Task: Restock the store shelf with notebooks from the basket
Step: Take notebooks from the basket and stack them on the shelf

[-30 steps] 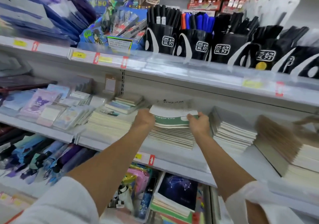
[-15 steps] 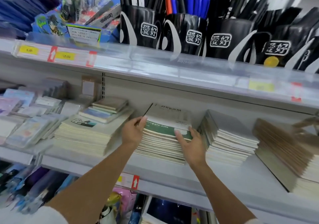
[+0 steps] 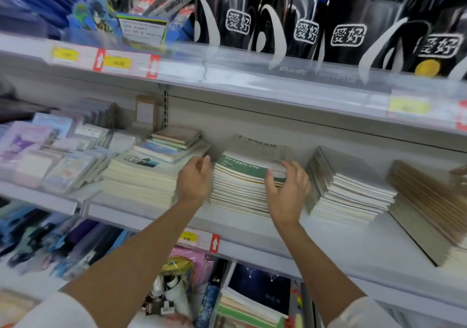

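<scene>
Reaching the notebook stack (image 3: 240, 191) at its left edge, the left hand (image 3: 194, 182) hides its curled fingertips, grip unclear; the right hand (image 3: 288, 191) arches loosely, thumb touching the green cover (image 3: 242, 167), gripping nothing.

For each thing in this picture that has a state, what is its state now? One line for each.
Green notebook stack, flat on the shelf, edges roughly even.
DREAM notebook, propped up, leaning behind that stack.
Left hand, fingers loosely curled beside the stack, holding nothing.
Right hand, fingers spread at the stack's right front corner.
Grey notebook stack, slanted, not squared.
Pen cups, upright, full of pens.
</scene>
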